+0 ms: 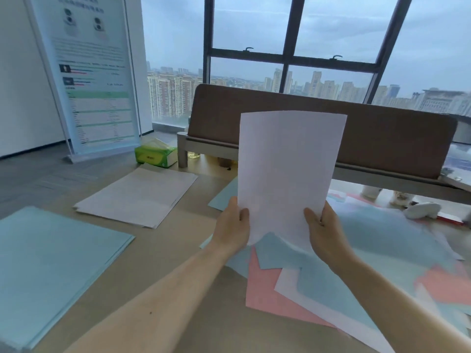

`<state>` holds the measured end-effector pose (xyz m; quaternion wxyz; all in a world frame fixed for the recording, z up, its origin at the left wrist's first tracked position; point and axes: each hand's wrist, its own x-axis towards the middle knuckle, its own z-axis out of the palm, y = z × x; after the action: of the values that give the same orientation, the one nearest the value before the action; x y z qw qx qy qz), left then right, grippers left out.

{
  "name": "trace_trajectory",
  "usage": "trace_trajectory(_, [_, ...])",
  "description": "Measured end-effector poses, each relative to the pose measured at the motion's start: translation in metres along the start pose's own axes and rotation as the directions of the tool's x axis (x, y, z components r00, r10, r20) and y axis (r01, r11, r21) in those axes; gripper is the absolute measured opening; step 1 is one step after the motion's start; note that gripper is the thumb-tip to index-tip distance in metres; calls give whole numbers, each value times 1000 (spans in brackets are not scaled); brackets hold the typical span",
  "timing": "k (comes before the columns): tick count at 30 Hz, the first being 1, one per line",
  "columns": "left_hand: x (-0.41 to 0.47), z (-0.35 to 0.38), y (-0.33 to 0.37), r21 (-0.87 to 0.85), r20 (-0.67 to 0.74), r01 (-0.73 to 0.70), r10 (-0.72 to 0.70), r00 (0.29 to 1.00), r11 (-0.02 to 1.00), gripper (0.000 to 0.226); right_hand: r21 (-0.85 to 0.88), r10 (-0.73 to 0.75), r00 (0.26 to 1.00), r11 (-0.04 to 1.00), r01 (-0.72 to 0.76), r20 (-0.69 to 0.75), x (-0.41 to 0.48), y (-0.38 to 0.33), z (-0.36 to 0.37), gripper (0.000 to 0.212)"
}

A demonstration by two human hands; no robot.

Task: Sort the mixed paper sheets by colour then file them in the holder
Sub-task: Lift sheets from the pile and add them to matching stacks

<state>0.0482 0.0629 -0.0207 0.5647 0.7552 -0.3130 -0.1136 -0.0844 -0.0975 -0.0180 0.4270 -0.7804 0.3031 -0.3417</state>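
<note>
A white sheet [288,169] stands upright in the air in front of me. My left hand [233,226] pinches its lower left edge and my right hand [325,231] pinches its lower right edge. Under my hands lies a mixed heap of blue, pink and white sheets [362,271] on the tan table. A tidy stack of white sheets [139,196] lies to the left of centre. A stack of blue sheets [51,266] lies at the near left. No holder is in view.
A green tissue pack [156,156] sits beyond the white stack. A brown padded partition [382,138] runs along the table's far side. A standing poster board [89,72] is at the far left. White and red items [423,210] lie at the right.
</note>
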Motion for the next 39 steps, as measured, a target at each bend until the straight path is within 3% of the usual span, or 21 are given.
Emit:
trace_trajectory(3, [21, -57, -8, 23, -90, 53, -51, 995, 998, 18, -35, -4, 1000, 999, 4, -8, 11, -34, 31, 16])
trace_trajectory(8, [53, -183, -38, 139, -228, 148, -114, 967, 979, 12, 1, 20, 978, 1000, -21, 208, 26, -92, 124, 4])
trace_trajectory(15, [72, -300, -91, 403, -342, 301, -162, 925, 864, 11, 13, 157, 892, 984, -180, 425, 37, -124, 264, 16])
trace_trajectory(25, [115, -325, -151, 560, -341, 312, -130, 931, 767, 25, -192, 259, 874, 962, -195, 412, 58, -113, 328, 23])
trace_trajectory(28, [119, -324, -162, 595, -329, 299, -113, 938, 746, 29, -278, 239, 886, 952, -132, 397, 56, -112, 329, 22])
trace_trajectory(31, [120, -323, -170, 711, -340, 317, -88, 936, 628, 40, -421, 151, 918, 907, 19, 367, 50, -118, 320, 34])
trace_trajectory(33, [121, -323, -171, 753, -360, 370, -130, 924, 544, 51, -460, 151, 928, 888, 24, 340, 47, -122, 314, 42])
trace_trajectory(37, [129, -314, -167, 643, -308, 361, -204, 929, 675, 52, -381, 278, 882, 916, -124, 381, 50, -133, 314, 44])
trace_trajectory(39, [132, -309, -164, 630, -290, 351, -210, 934, 692, 52, -305, 285, 865, 938, -163, 414, 51, -138, 317, 43])
